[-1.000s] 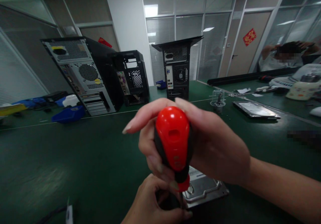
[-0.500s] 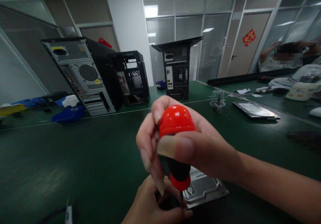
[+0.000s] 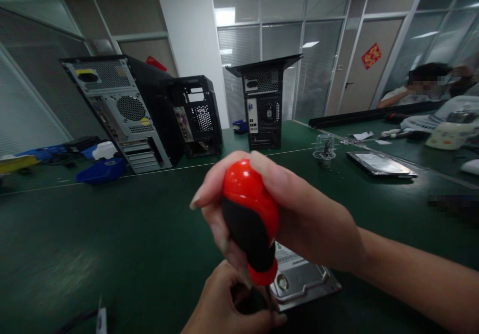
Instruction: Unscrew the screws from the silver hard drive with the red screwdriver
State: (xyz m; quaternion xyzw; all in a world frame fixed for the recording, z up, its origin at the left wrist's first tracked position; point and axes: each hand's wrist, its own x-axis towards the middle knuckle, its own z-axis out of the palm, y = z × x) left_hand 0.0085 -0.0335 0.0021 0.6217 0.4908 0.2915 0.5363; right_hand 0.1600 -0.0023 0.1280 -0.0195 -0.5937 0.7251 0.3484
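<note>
My right hand [image 3: 299, 219] is wrapped round the red and black handle of a screwdriver [image 3: 250, 221], which stands nearly upright with its thin shaft going down. Below it, at the bottom edge, my left hand [image 3: 224, 306] is curled, fingers pinched round the shaft near its tip. What the tip touches is hidden by my fingers. A silver hard drive [image 3: 305, 281] lies flat on the green table [image 3: 112, 244] right behind both hands.
Three opened computer cases [image 3: 123, 112] [image 3: 196, 114] [image 3: 264, 102] stand at the back of the table. Blue trays [image 3: 101, 170] lie at the left. Another hard drive [image 3: 381, 164] and a clear cup [image 3: 325, 147] sit at the right. A person [image 3: 422, 87] sits at the far right.
My right hand has turned the screwdriver handle, regripping it: the thumb moved from across the front to over the top. The handle leans slightly more left. The left hand stayed put.
</note>
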